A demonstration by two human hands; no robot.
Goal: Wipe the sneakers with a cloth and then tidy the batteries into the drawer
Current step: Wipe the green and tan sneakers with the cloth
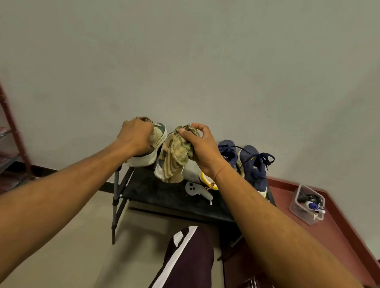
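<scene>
Beige striped cloth (176, 156) bunched in right hand (200, 151), fingers curled round it, drapes over one sneaker (160, 172) on black rack (160, 193); left hand (136, 139) grips other sneaker (159, 138), tilted.

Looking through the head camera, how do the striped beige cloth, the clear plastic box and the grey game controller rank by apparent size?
1. striped beige cloth, bunched and partly covered by the right hand
2. clear plastic box, a little smaller
3. grey game controller, clearly smallest
</scene>
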